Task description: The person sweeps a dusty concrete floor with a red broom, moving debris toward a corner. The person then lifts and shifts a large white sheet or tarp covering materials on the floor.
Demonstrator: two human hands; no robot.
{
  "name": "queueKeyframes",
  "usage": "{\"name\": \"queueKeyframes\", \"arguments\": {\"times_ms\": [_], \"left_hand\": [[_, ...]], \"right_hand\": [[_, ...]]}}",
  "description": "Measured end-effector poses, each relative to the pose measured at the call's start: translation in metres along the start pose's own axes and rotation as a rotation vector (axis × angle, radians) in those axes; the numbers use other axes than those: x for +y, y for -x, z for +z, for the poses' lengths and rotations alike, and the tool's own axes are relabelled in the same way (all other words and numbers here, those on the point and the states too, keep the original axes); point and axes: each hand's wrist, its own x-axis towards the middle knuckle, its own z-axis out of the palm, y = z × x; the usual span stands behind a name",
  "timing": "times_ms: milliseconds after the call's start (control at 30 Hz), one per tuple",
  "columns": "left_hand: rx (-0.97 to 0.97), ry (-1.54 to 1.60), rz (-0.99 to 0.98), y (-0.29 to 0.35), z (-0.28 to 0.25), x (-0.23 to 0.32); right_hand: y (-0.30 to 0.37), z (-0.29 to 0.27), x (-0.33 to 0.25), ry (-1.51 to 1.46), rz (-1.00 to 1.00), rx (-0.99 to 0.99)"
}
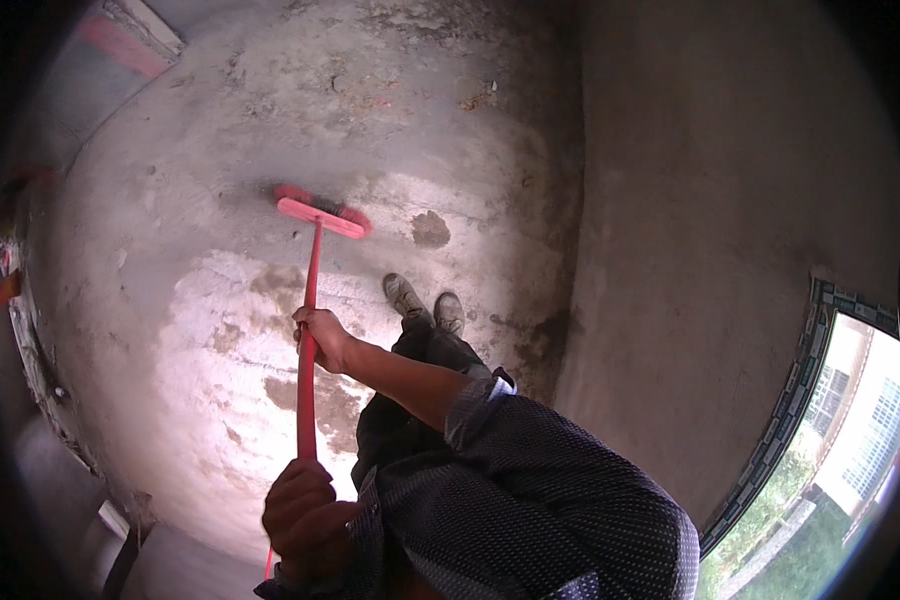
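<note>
A red broom (307,390) with a long handle slants away from me. Its head (322,216), a pink-red block with dark and reddish bristles, is on or just over the concrete floor, slightly blurred. My right hand (322,340) is wrapped round the middle of the handle, its bare forearm reaching across from the right. Nearer to me, my left hand (305,510) is closed round the upper part of the handle. My two shoes (425,300) stand on the floor to the right of the broom.
The rough concrete floor (200,180) has damp patches and a dark stain (430,229). Bits of debris (478,96) lie farther off. A grey wall (710,180) rises on the right, with a tile-edged window (820,440). Broken ledge edges (40,370) run along the left.
</note>
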Motion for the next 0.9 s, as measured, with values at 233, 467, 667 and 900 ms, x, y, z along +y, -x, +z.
{"name": "queueKeyframes", "arguments": {"times_ms": [233,467,667,900], "left_hand": [[-0.076,0.227,-0.073,0.019,0.003,0.05],[-0.231,0.748,-0.077,0.037,0.02,0.011],[-0.144,0.886,-0.118,0.056,0.01,-0.037],[0.134,0.418,-0.308,0.07,-0.062,-0.089]], "right_hand": [[0.106,-0.068,0.006,-0.128,-0.114,0.275],[0.172,-0.16,0.018,-0.307,-0.225,0.506],[0.142,-0.173,0.052,-0.311,-0.258,0.662],[-0.069,-0.138,0.101,-0.128,-0.105,0.564]]}}
